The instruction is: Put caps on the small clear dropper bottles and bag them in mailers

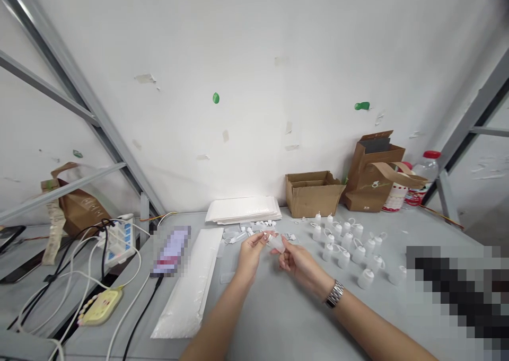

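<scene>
A small translucent plastic bottle (277, 243) is held tilted between my two hands above the grey table. My left hand (253, 247) pinches at its upper left end, where a small part is too fine to make out. The fingers of my right hand (296, 259), on the arm with a metal watch, close round the other end. Several similar bottles with white caps and loop straps (347, 240) stand upright to the right. Behind my hands lie loose white caps (258, 226) and clear bottle parts (238, 237).
White padded envelopes (191, 292) lie left of my arms, with another stack (243, 210) by the wall. A cardboard box (314, 194), a brown paper bag (371, 173) and a red-capped bottle (427, 170) stand behind. Left are a phone (172, 251), power strip (119, 239) and cables.
</scene>
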`<action>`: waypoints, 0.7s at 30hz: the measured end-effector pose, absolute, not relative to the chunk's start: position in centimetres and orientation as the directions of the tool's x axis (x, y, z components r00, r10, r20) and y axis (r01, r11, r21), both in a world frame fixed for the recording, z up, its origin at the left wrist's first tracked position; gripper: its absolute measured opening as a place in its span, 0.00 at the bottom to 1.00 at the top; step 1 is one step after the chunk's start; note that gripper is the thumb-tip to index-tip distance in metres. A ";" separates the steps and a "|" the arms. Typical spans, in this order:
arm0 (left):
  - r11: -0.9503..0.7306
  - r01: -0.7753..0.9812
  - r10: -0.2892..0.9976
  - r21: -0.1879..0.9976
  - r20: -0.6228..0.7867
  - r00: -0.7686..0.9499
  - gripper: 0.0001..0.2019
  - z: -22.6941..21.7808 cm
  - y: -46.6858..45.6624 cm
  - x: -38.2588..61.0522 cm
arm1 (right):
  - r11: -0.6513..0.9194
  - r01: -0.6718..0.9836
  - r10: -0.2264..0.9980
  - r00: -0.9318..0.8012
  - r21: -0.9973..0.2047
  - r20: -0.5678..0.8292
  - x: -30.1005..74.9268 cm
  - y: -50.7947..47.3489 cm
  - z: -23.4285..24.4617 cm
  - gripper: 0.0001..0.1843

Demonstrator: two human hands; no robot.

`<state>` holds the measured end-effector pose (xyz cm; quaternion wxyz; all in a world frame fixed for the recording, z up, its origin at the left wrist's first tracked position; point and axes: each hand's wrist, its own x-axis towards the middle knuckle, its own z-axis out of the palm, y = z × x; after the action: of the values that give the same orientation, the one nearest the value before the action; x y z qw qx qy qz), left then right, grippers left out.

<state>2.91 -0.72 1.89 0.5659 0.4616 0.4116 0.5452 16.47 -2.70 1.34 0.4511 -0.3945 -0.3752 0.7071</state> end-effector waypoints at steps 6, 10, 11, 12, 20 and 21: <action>-0.042 -0.262 0.998 0.964 0.050 0.027 0.14 1.5 -0.4 2.5 | -0.111 -0.221 0.990 -0.111 -0.969 -0.088 16.3 -2.8 2.1 0.25; -0.006 -0.320 0.991 0.947 0.047 0.122 0.14 1.5 -0.2 2.4 | -0.170 -0.255 0.975 -0.187 -0.952 -0.124 16.3 -2.7 1.4 0.25; 0.010 -0.336 0.989 0.942 0.041 0.142 0.14 1.5 -0.1 2.4 | -0.211 -0.273 0.961 -0.231 -0.938 -0.149 16.3 -2.7 1.3 0.27; 0.021 -0.346 0.988 0.938 0.034 0.152 0.14 1.5 -0.1 2.4 | -0.241 -0.284 0.951 -0.261 -0.928 -0.167 16.3 -2.7 1.1 0.29; -0.022 -0.266 0.993 0.964 0.051 0.103 0.13 1.2 0.0 2.2 | -0.022 -0.179 0.995 -0.096 -0.984 -0.005 16.1 -2.5 1.0 0.24; -0.035 -0.253 0.992 0.967 0.065 0.108 0.14 1.3 -0.1 2.2 | -0.063 -0.212 0.989 -0.142 -0.975 -0.034 16.2 -2.5 1.0 0.23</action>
<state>2.17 -0.13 1.33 0.5744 0.4736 0.3903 0.5417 16.16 -2.54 1.01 0.5034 -0.4193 -0.4636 0.5966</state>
